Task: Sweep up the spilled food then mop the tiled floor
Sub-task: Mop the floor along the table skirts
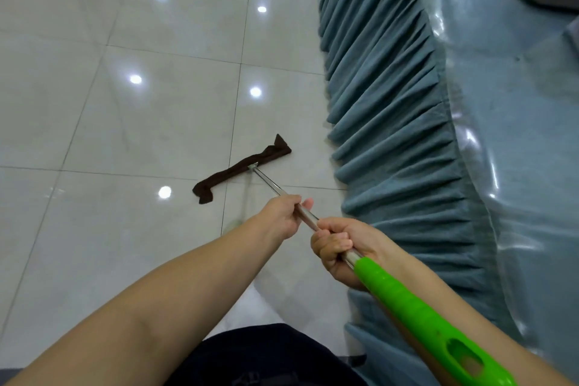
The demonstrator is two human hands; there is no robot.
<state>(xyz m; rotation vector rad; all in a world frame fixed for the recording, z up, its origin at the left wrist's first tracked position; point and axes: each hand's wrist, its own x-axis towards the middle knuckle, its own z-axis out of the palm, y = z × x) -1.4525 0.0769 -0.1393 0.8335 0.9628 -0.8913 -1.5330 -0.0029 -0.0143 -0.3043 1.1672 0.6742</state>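
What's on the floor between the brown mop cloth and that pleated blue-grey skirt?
Only bare glossy tile, as the head view shows. The mop cloth and the pleated fabric skirt lie apart, with nothing between them.

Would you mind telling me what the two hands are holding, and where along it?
Both grip the mop by its metal pole: the left hand further down, the right hand just below the green handle.

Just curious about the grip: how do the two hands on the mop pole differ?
The left hand grips the bare metal pole farther down, nearer the brown cloth; the right hand grips higher, just below the green handle. The left thumb lies along the pole; the right fist wraps it. Both hold firmly.
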